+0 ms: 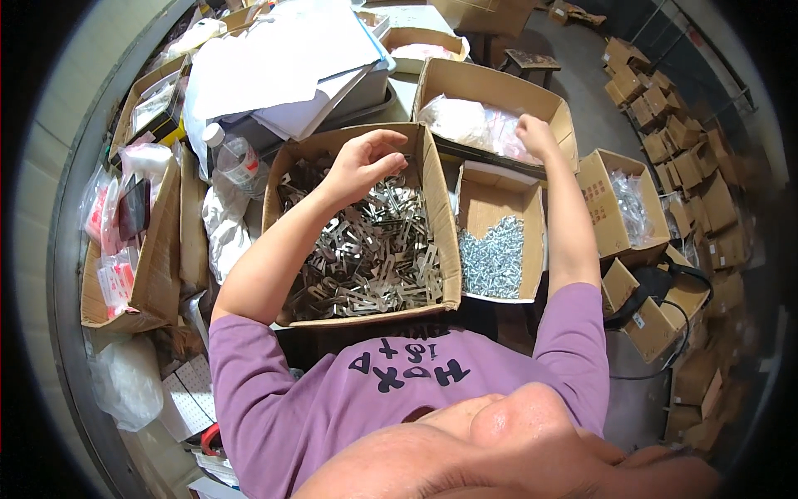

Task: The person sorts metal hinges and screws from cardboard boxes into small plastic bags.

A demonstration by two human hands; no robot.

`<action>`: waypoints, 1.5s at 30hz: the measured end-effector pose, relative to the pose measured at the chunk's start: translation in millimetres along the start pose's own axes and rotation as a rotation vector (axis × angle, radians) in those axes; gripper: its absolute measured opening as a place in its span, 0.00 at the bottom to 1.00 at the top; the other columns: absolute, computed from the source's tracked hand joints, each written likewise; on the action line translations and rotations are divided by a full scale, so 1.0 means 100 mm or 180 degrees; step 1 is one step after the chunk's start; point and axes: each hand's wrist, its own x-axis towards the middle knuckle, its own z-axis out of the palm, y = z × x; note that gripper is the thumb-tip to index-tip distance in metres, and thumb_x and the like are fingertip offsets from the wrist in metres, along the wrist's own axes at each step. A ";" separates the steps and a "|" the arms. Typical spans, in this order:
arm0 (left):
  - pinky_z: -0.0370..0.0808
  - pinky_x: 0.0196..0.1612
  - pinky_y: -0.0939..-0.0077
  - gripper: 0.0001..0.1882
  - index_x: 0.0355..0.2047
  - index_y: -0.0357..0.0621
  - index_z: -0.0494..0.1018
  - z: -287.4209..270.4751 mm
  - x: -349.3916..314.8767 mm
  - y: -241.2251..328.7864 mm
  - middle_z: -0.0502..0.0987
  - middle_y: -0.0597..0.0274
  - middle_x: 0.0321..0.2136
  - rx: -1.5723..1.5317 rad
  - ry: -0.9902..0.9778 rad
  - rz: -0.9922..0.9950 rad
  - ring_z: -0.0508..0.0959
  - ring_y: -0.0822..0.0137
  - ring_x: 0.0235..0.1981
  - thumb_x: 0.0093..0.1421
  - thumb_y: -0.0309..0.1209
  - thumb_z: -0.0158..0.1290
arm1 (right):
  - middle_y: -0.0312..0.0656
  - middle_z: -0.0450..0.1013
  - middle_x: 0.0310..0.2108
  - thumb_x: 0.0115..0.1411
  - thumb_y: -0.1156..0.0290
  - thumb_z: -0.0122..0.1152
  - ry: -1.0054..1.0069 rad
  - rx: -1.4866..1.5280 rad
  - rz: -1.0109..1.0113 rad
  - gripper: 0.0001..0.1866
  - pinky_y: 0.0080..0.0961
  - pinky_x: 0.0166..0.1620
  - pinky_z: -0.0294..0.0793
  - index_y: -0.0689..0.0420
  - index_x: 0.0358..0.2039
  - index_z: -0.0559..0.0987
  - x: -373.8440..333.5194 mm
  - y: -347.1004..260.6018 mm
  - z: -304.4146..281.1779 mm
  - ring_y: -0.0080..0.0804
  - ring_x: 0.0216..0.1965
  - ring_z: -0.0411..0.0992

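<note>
My left hand (366, 166) hovers over the far part of a cardboard box (447, 249) heaped with flat metal brackets (374, 249). Its fingers are bent but apart from the thumb, and nothing shows in them. Farther right, my right hand (537, 137) reaches into another cardboard box (465, 79) that holds clear plastic bags (465, 121). The right fingers are closed beside a pinkish bag (507, 133); what they grip, if anything, is hidden. Between my forearms a smaller open box (490, 191) contains a pile of small silvery screws (495, 258).
At far left lie stacked papers (274, 66) over a grey bin (366, 100), with a plastic bottle (241, 158) nearby. A box of bagged parts (158, 258) stands at left. Rightward are a box of clear bags (628, 204), a stool (530, 61) and several cartons (682, 133).
</note>
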 end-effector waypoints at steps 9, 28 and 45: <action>0.70 0.52 0.73 0.25 0.55 0.38 0.61 0.10 -0.03 0.05 0.71 0.58 0.46 0.0336 -0.0002 0.0330 0.70 0.70 0.50 0.59 0.29 0.54 | 0.43 0.76 0.26 0.61 0.74 0.50 0.0539 0.2343 -0.0679 0.06 0.23 0.34 0.75 0.62 0.35 0.72 -0.55 -1.14 -0.52 0.26 0.30 0.76; 0.70 0.34 0.86 0.07 0.34 0.35 0.75 0.12 -0.08 0.15 0.75 0.67 0.25 -0.0600 0.0404 0.0211 0.73 0.80 0.29 0.59 0.27 0.54 | 0.39 0.74 0.27 0.60 0.74 0.52 -0.0648 0.3671 -0.0738 0.06 0.18 0.36 0.71 0.63 0.34 0.71 -1.06 -1.86 -0.26 0.20 0.30 0.72; 0.71 0.30 0.85 0.09 0.29 0.36 0.75 0.11 -0.08 0.17 0.75 0.67 0.25 0.1235 0.0685 0.0772 0.71 0.82 0.26 0.50 0.26 0.63 | 0.46 0.74 0.33 0.53 0.77 0.54 0.0256 0.1927 -0.2107 0.09 0.31 0.42 0.70 0.61 0.35 0.77 -1.13 -2.11 -0.63 0.41 0.37 0.72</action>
